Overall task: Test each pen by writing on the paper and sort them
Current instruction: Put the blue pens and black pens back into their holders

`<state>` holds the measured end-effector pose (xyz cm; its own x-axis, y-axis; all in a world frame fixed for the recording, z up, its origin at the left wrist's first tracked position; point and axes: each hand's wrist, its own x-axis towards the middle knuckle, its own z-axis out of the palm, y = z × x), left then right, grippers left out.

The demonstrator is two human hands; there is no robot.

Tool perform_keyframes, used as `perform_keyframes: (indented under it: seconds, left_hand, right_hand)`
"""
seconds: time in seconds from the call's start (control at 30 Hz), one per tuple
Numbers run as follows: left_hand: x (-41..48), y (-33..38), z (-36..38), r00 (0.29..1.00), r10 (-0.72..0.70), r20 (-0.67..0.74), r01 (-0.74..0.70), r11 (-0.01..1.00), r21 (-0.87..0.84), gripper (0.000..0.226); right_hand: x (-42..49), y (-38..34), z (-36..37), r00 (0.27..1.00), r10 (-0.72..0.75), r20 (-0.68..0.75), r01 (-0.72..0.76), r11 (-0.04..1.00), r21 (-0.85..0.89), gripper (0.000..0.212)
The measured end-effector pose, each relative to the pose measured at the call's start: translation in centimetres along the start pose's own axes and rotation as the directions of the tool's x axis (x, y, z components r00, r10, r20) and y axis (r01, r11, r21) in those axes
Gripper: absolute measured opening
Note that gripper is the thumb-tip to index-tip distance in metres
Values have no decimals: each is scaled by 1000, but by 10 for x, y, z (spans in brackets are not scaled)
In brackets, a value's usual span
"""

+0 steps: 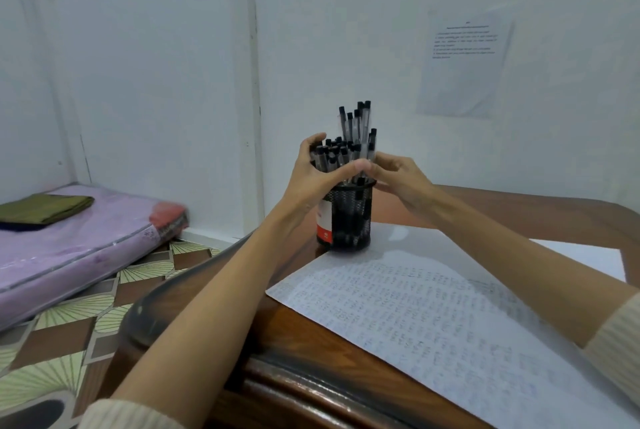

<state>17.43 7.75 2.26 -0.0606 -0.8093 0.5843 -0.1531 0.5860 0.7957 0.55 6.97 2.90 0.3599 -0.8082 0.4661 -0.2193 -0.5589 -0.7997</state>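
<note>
On the far side of the wooden desk point(294, 342), both hands are up at the black mesh pen holder point(349, 220). And it is packed: a thick bunch of pens point(349, 137), clear barrels with black caps, stands upright in it, a few poking well above the rest.

Left hand point(310, 175) first: fingers curled round the far left side of the bunch, thumb laid across the near side just above the holder's rim. That is a firm grasp on the pens. Right hand point(398, 179) comes in from the right, fingers bent, fingertips against the right side of the same bunch, meeting the left thumb. So both hands clasp the pens between them.

The holder stands upright on the desk, a white and red label point(323, 220) on its left face, right at the far corner of the paper point(433, 324). That sheet lies flat, running near and right, covered in rows of small blue handwriting. A second sheet point(585, 255) peeks out beyond the right forearm.

Cream knit sleeves point(620, 335) are pushed up both arms. Over on the left, a pink mattress point(69, 248) lies on the patterned floor point(104, 307) with a folded green cloth point(45, 208) on top. A printed notice point(464, 61) hangs on the white wall point(346, 30) beyond, too blurred to read.
</note>
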Motion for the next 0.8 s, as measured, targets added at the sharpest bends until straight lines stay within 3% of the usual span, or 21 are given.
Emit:
perform_keyframes:
  seconds: [0.1,0.23,0.37,0.47,0.53,0.6,0.63,0.73,0.8]
  left_hand:
    - [4,6,2,998,31,-60,-34,998,-50,86]
    - [2,3,3,1000,15,23,-14,999,-45,99]
    - [6,-2,-5,981,-65,182,72,997,-29,137]
    - [4,-7,-12,924,-142,356,118,989,89,160]
    - [1,-13,-12,910,-125,394,72,987,145,149]
    - [1,-15,-9,929,-107,354,59,988,144,139]
    - [1,-15,-7,942,-95,323,54,990,134,135]
    - [0,-8,-1,974,-71,215,63,997,40,124]
    - [0,-4,2,989,-62,133,61,998,11,118]
  right_hand:
    - [1,-13,3,998,-37,-59,38,999,13,48]
    - [-3,-3,-1,998,50,-45,-49,998,33,24]
    - [-6,-6,-6,999,51,-4,-49,968,246,48]
    - [-4,-12,-5,995,34,-94,-17,985,172,36]
    - [-1,-15,-5,986,20,-165,-2,994,114,46]
    - [4,-22,-4,989,-3,-151,27,987,161,78]
    - [8,-25,-1,989,-21,-145,43,988,150,84]
    - [13,-26,14,963,-165,-214,156,986,-57,44]
    - [14,-19,16,918,-198,-344,190,980,-58,31]
